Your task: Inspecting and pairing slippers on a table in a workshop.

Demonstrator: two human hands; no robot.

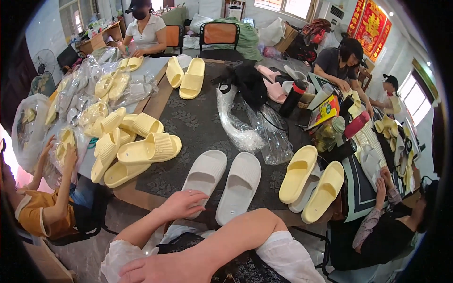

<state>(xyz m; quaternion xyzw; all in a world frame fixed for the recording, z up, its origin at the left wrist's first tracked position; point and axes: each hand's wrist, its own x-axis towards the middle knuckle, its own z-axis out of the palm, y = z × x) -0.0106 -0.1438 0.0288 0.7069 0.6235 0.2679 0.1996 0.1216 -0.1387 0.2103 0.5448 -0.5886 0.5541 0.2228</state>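
Right hand (156, 271) is closest to the lens, with that forearm slung across the body so it ends up low on the left, by the white sleeve (118, 257) of the other arm. The main items, two grey slippers (239, 178), sit side by side at the near edge of the table (177, 115), toes pointing away.

What could go wrong imo: the heels are really close to that edge, so a careless elbow or a loose sleeve could tip one into the lap or onto the floor. Just to the right, two yellow slippers (297, 172) have a paler one tucked between and partly under them, so colours could get mixed up if someone grabs without looking. Clear plastic bags (231, 118) lie further in and look slippery, might slide if bumped.

Hands then: left hand (185, 203) is over the heel of the left grey slipper, fingers slightly bent and not clenched. Looks like it's touching, but its underside is hidden so I can't tell if there's any real contact. Right one has its fingers stretched out flat, nothing visible in it, and can't tell whether it brushes the sleeve
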